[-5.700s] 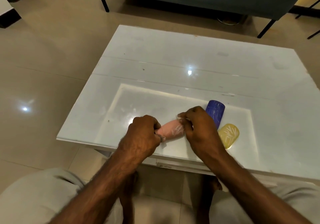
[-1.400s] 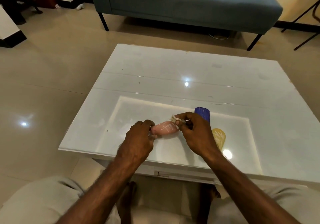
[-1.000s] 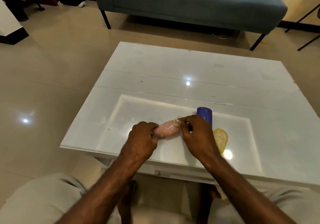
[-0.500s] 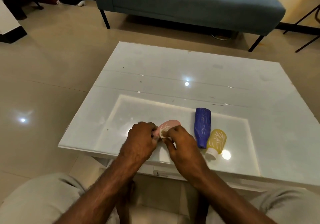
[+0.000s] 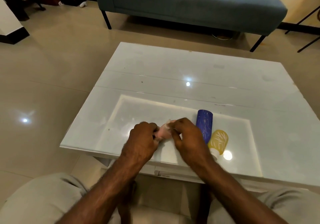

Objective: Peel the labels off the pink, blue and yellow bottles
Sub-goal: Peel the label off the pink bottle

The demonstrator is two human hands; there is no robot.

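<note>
A small pink bottle (image 5: 164,132) lies near the front edge of the white table (image 5: 173,71), mostly hidden between my hands. My left hand (image 5: 144,137) grips its left end. My right hand (image 5: 186,135) pinches a pale strip of label at the bottle's upper right end. A blue bottle (image 5: 204,125) lies just right of my right hand, its base pointing away from me. The yellow bottle (image 5: 218,141) with white marks lies beside it to the right, its white cap toward me.
A blue-grey sofa (image 5: 190,4) stands beyond the table across the tiled floor. Dark chair legs (image 5: 308,31) show at the far right. My knees in light trousers (image 5: 43,201) sit under the table's front edge.
My right hand has shifted from the bottle's middle back to its upper right end, lifting a bit of label. Blue and yellow bottles have stayed put.
</note>
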